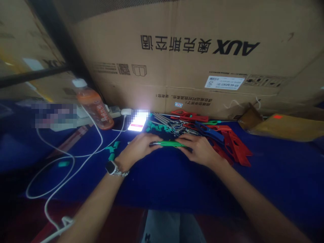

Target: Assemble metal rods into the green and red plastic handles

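Note:
Both my hands hold a green long-nosed lighter level above the blue table. My left hand, with a watch on its wrist, pinches its metal-tube end. Closed on the other end of the green body is my right hand. Fingers cover both ends of the lighter. Just behind my hands lie metal tubes, small green plastic pieces and thin metal parts. Red lighter casings and a blue casing are heaped by my right hand.
A large cardboard box walls off the back. A lit phone and an orange drink bottle stand at the left. White cables loop over the blue cloth. At the right lies a yellowish packet.

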`<state>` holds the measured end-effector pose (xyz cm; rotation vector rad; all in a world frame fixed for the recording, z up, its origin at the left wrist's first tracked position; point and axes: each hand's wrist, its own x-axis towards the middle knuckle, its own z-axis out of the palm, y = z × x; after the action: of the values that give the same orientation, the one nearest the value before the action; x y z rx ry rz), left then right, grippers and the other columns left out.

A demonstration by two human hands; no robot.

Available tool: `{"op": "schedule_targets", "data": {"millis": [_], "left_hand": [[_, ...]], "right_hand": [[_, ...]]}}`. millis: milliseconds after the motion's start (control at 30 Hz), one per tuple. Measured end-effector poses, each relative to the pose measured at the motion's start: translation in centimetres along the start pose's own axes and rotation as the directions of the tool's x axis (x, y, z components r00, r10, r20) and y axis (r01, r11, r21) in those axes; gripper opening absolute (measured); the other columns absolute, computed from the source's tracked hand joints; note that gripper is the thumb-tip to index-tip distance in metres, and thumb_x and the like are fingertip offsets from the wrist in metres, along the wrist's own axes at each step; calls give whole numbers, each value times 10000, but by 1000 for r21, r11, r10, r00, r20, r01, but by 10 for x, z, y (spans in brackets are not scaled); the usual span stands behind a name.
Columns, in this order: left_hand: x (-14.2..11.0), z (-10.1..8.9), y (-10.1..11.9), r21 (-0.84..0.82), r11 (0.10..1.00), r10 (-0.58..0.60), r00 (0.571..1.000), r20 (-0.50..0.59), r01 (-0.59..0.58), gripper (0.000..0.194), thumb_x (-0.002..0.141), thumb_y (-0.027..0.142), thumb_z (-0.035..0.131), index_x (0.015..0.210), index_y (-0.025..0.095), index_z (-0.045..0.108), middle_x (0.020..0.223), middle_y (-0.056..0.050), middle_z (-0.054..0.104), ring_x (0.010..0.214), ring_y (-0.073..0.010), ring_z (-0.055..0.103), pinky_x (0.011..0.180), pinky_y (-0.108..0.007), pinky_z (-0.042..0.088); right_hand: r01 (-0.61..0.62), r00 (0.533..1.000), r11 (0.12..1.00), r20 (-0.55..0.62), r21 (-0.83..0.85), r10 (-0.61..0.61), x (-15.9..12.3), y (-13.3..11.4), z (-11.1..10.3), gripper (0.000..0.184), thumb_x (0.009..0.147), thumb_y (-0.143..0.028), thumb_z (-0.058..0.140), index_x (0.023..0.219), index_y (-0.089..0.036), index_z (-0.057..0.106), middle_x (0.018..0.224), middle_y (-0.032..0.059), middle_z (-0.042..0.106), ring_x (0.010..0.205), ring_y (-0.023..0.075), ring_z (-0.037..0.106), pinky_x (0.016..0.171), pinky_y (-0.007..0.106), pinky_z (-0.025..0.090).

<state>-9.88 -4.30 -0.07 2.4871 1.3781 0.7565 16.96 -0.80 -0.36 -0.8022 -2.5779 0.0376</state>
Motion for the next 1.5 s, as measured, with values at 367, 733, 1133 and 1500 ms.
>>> {"op": "schedule_targets", "data": {"millis": [367,733,1133,1500], "left_hand": [[4,-2,5,-39,992,123,992,-14,-123,225,945,280,617,1133,207,717,1028,-80,744,929,-215,687,835,-378,559],[-1,-12,5,-64,998,-28,1000,2,28,159,943,333,623,963,223,735,916,-24,758,788,-167,691,708,-291,514],[-1,-7,17,73,996,-50,999,18,48,290,893,242,595,1167,275,684,865,16,748,611,-146,636,619,-291,487],[-3,-2,6,-95,994,-50,999,-3,49,96,932,251,606,996,226,673,1074,-36,753,906,-189,713,812,-326,561]], "right_hand": [[-43,988,963,130,-267,80,14,-28,-7,371,1023,-465,432,1306,-284,588,1016,61,727,699,188,676,539,283,365],[-24,995,988,94,-152,39,6,-12,-1,328,1025,-365,466,1281,-267,645,1138,46,745,879,195,718,646,284,478],[0,992,989,126,-151,19,10,-18,-6,362,1015,-332,471,1347,-284,607,1075,54,749,789,178,697,601,269,417],[-14,993,993,118,-114,27,10,-15,-6,332,982,-314,508,1275,-274,658,1030,30,750,814,182,697,619,281,416]]}}
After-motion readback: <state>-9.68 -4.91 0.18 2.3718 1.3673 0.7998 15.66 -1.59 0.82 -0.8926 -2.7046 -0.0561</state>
